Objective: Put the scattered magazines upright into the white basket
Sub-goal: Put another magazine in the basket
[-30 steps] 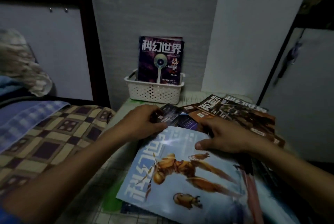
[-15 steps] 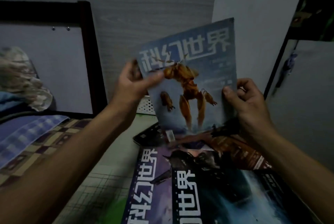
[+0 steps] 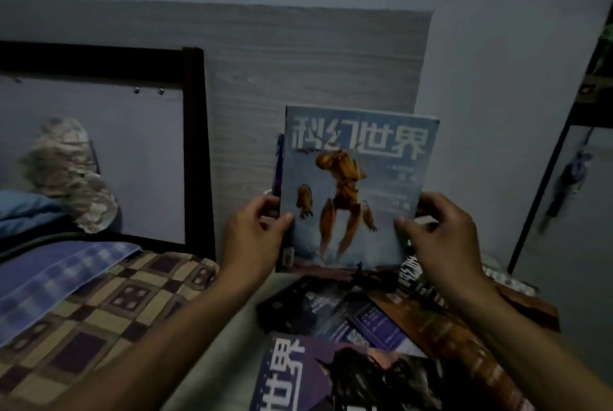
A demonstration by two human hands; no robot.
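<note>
I hold a light-blue magazine (image 3: 356,191) with an orange robot on its cover upright in front of the wall. My left hand (image 3: 255,238) grips its left edge and my right hand (image 3: 441,238) grips its right edge. The magazine covers the white basket almost wholly; only a sliver of pale rim (image 3: 267,192) shows by my left fingers. A purple magazine (image 3: 278,162) stands just behind the blue one, its edge showing at the left. Several more magazines (image 3: 374,344) lie scattered flat on the small table below my hands.
A bed with a checked cover (image 3: 99,311) and a dark headboard post (image 3: 197,145) sits close on the left. A grey wood-grain panel (image 3: 298,62) backs the table. A dark metal frame (image 3: 547,195) stands at the right.
The blue magazine was lifted off the pile with both hands, turned upright, and has now moved down and away toward the basket at the wall.
</note>
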